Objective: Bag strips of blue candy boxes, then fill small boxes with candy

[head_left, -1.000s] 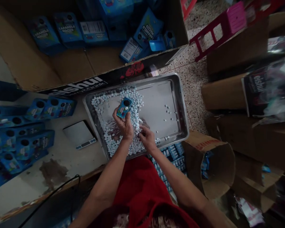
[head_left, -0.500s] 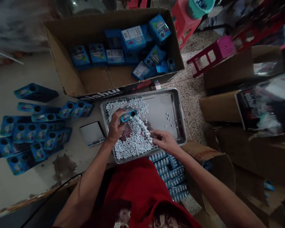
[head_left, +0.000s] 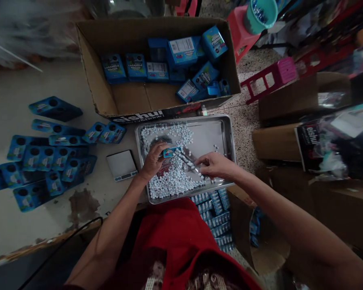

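Note:
Over the metal tray (head_left: pixel 231 141), my left hand (head_left: pixel 153 162) grips a small blue candy box (head_left: pixel 169 152), its end with the hole turned toward the right. My right hand (head_left: pixel 214 165) is closed on the handle end of a narrow shiny scoop (head_left: pixel 189 162). The scoop's far end meets the box's opening, and a few white candies lie along it. Small round white candies (head_left: pixel 169 187) are spread across the left part of the tray, with a few loose ones toward the right.
A digital scale (head_left: pixel 122 165) lies left of the tray. Several blue boxes (head_left: pixel 45 159) stand on the table further left. Behind the tray is a big cardboard box (head_left: pixel 130 98) with more blue boxes. Stacked blue packs (head_left: pixel 214 219) and an open carton (head_left: pixel 269 253) are below right.
My right hand has risen and moved slightly right. The scoop, heaped with candies before, now shows much of its bare surface. The box stays in my left hand; the whole view has shifted.

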Tool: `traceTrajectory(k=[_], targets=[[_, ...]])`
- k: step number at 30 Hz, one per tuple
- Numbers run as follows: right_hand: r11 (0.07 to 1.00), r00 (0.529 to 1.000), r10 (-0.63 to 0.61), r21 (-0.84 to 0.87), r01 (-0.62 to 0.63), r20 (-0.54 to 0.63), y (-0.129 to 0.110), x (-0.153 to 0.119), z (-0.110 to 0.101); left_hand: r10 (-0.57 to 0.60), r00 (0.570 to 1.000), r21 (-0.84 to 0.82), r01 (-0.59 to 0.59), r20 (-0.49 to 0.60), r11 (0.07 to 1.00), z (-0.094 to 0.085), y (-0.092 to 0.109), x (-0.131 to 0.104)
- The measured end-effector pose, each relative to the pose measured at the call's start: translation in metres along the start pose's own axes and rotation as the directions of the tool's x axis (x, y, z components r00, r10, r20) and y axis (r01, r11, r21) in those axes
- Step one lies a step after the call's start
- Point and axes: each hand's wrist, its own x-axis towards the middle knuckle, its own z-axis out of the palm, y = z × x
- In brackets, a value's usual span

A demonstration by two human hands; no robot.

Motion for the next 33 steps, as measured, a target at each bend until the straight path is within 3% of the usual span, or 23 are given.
traceTrajectory(k=[4, 8, 10, 12, 15, 18, 21, 23, 27, 30, 33], targets=[[0.999, 0.998, -0.025, 0.035, 0.023, 0.053, 0.005, -0.012, 0.000, -0.084, 0.996, -0.028, 0.083, -0.034, 0.996, -0.001, 0.004, -0.001], [0.988, 0.992, -0.094, -0.134, 0.082, -0.087, 0.046, -0.019, 0.016, -0.258, 0.960, -0.207, 0.232, -0.107, 0.950, -0.002, 0.007, -0.009], [0.949, 0.968, -0.077, -0.317, -0.003, -0.239, 0.077, -0.014, 0.028, -0.321, 0.935, -0.316, 0.262, -0.150, 0.912, -0.001, 0.008, -0.015], [0.881, 0.933, -0.002, -0.442, -0.169, -0.360, 0.105, -0.003, 0.041, -0.346, 0.929, -0.364, 0.279, -0.132, 0.888, 0.001, 0.010, -0.022], [0.776, 0.887, 0.024, -0.550, -0.308, -0.462, 0.126, 0.020, 0.061, -0.385, 0.917, -0.364, 0.324, -0.108, 0.873, 0.000, 0.012, -0.029], [0.740, 0.829, -0.192, -0.633, -0.229, -0.525, 0.113, 0.052, 0.086, -0.434, 0.883, -0.340, 0.359, -0.177, 0.869, -0.005, 0.014, -0.035], [0.719, 0.812, -0.398, -0.695, -0.015, -0.428, 0.081, 0.091, 0.116, -0.483, 0.856, -0.322, 0.411, -0.184, 0.853, -0.014, 0.017, -0.041], [0.714, 0.806, -0.440, -0.699, 0.046, -0.396, 0.066, 0.114, 0.133, -0.506, 0.839, -0.318, 0.433, -0.199, 0.843, -0.020, 0.022, -0.045], [0.803, 0.849, -0.332, -0.595, 0.026, -0.411, 0.067, 0.133, 0.144, -0.529, 0.819, -0.345, 0.441, -0.223, 0.828, -0.033, 0.033, -0.053], [0.937, 0.865, -0.199, -0.347, 0.031, -0.461, 0.079, 0.125, 0.132, -0.506, 0.850, -0.404, 0.414, -0.150, 0.816, -0.039, 0.036, -0.060], [0.989, 0.854, -0.132, -0.128, 0.077, -0.503, 0.076, 0.106, 0.117, -0.497, 0.866, -0.532, 0.392, -0.063, 0.751, -0.038, 0.032, -0.066]])
